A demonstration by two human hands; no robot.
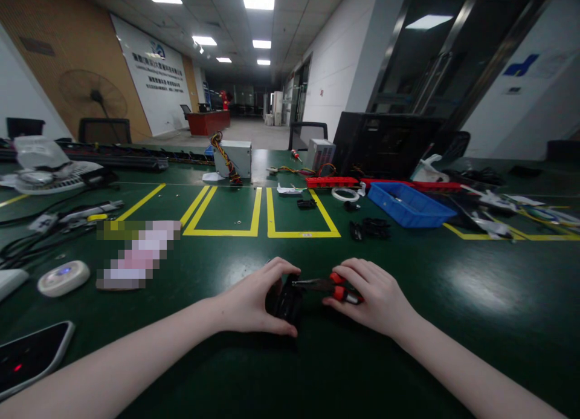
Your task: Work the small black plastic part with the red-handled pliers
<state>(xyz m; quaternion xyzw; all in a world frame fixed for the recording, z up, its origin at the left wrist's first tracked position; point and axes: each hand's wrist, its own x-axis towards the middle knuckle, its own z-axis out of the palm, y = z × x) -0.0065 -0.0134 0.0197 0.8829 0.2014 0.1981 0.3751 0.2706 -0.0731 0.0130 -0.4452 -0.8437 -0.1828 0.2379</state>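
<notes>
One black part [289, 304] is held between the thumb and curved fingers of the person's left hand [256, 298], on or just above the green table [217, 383] (which, one cannot tell). The right hand [376, 295] grips red-handled pliers [321, 284], tips at the part's upper edge; both forearms [149, 352] angle inward.
</notes>
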